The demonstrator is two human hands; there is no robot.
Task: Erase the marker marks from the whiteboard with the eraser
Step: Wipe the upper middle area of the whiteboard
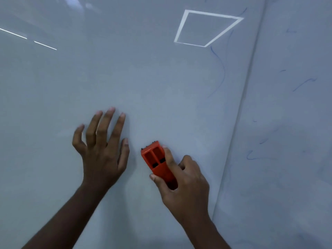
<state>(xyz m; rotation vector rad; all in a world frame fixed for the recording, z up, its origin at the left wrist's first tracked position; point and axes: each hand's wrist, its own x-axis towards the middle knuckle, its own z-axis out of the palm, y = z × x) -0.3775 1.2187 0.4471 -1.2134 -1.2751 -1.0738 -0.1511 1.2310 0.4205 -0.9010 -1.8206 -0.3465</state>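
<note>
My right hand (181, 178) grips the orange eraser (158, 162) against the whiteboard (143, 78); my left hand (102, 150), just beside it, lies flat, fingers spread.

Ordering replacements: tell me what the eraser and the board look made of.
Eraser: apparently moulded orange plastic, matte, with hollow recesses; a dark strip, perhaps felt, shows at its tip. Whiteboard: smooth glossy panel mirroring ceiling lights; glass, enamel or melamine cannot be told.

eraser (158, 162) on whiteboard (161, 87), marks (219, 72) perhaps upper right

Orange eraser (158, 163) pressed flat on grey-white whiteboard (125, 78); faint blue marker marks (220, 69) upper right.
</note>
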